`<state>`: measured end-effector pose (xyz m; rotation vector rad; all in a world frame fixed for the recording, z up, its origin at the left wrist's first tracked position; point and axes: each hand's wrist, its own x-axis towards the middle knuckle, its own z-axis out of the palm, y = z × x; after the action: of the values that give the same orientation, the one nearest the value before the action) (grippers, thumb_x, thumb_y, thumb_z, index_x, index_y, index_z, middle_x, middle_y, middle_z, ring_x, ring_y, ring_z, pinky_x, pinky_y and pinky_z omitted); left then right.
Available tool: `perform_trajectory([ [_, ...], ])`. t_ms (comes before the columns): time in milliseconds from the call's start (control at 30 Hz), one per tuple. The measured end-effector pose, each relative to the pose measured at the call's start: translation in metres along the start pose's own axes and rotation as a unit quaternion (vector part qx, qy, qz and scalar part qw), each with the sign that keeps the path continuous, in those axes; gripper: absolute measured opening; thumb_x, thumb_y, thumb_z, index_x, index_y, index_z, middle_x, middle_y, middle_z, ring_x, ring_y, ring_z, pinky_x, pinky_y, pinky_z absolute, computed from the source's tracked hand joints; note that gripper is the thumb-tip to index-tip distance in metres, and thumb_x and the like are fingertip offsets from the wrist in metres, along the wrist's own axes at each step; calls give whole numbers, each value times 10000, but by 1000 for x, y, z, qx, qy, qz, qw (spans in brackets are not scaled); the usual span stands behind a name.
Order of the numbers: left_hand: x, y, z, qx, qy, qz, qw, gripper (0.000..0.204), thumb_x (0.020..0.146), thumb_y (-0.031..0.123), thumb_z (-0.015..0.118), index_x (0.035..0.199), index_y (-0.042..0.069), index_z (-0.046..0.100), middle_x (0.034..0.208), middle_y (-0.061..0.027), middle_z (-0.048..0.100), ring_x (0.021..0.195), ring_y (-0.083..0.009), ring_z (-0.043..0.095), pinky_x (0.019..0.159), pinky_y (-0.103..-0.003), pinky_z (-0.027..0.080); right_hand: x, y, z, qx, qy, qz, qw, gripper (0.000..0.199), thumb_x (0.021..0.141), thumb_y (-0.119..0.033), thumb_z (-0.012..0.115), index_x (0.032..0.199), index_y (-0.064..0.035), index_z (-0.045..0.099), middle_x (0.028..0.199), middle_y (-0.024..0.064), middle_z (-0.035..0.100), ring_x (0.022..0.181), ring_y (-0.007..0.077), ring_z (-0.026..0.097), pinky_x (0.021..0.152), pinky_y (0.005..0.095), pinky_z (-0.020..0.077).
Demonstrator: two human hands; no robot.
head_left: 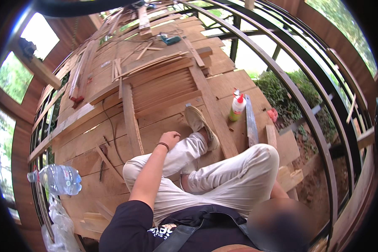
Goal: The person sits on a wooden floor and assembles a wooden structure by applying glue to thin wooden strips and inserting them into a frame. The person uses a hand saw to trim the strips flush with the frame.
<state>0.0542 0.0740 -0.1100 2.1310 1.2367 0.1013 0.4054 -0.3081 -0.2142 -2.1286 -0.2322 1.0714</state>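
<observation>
I sit with my legs folded on a plank floor. My left hand [169, 139], with a dark band at the wrist, rests by my bent left shin, its fingers loosely curled and nothing visible in them. My right forearm [279, 191] passes behind my right knee, which hides the hand. In front of me lies a wooden frame [203, 96] with a row of slats [166, 86] set across it like a louvre. My beige shoe [195, 119] is inside the frame, near the lowest slat.
Right of the frame stand a glue bottle [237, 108] with a red cap and a long metal blade [251, 124]. A teal power tool [170, 40] lies beyond. At left are a clear plastic bottle [59, 179] and a plastic bag [59, 222]. Metal rails [290, 80] border the right drop.
</observation>
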Motion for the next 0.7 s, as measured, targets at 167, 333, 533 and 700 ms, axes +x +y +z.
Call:
perform_trajectory([
  [167, 3, -1, -1, 13, -14, -11, 1000, 317, 903, 248, 635, 1137, 95, 783, 1079, -159, 774, 1038, -298, 739, 962, -383, 563, 23, -31, -26, 117, -7, -55, 992, 325, 1054, -338, 500, 1064, -63, 673, 852, 48, 614, 755, 200, 579, 693, 380, 486],
  [333, 5, 8, 1, 16, -19, 8, 1000, 302, 904, 264, 634, 1116, 115, 790, 1117, -179, 758, 1078, -322, 718, 988, -397, 550, 52, -81, -91, 268, -72, -297, 914, 325, 1050, -335, 497, 1014, -72, 684, 789, 31, 599, 697, 187, 563, 652, 375, 478],
  [533, -4, 5, 0, 2, -6, 10, 1000, 312, 910, 293, 606, 1105, 134, 791, 1143, -153, 751, 1103, -344, 697, 1003, -432, 541, -35, -200, -120, 469, -72, -165, 865, 346, 1017, -331, 459, 985, -40, 644, 713, 46, 584, 625, 172, 524, 607, 337, 447],
  [700, -8, 37, -5, 15, 6, 35, 999, 319, 906, 293, 612, 1113, 124, 785, 1151, -155, 749, 1107, -346, 697, 1000, -436, 540, -59, -238, -133, 381, 2, -407, 830, 337, 990, -299, 467, 1057, -8, 623, 793, 85, 612, 701, 194, 557, 689, 336, 467],
])
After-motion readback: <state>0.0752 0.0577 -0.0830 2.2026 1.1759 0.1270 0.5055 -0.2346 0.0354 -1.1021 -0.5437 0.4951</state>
